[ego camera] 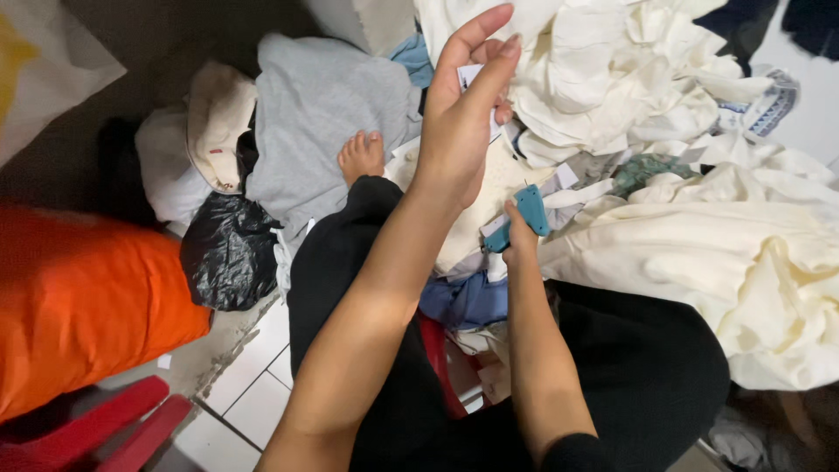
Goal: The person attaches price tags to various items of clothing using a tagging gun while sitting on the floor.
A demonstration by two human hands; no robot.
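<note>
Both hands work over a heap of clothes on the person's lap. Left hand (461, 114) is raised, fingers extended, pinching a small white tag (469, 77) between thumb and fingertips; only a corner of the tag shows behind the fingers. Right hand (519, 238) sits lower, closed around a teal tagging gun (524, 217) whose front end points up and away toward the cream garment (476, 210) spread just below the raised hand. The gun lies just beside that garment; whether it touches the cloth cannot be told. More cream cloth (699, 236) is piled to the right, a grey garment (323, 114) and a black bag (229, 252) lie to the left beside an orange sack (79, 306), and a bare foot (362, 156) pokes out between them. As I judge it, the risks are these: the tag is held by a light pinch and could slip into the pile, where white on cream is hard to find; the gun's tip is near the left wrist, so a careless push could prick skin; and layered cloth could get caught together.
</note>
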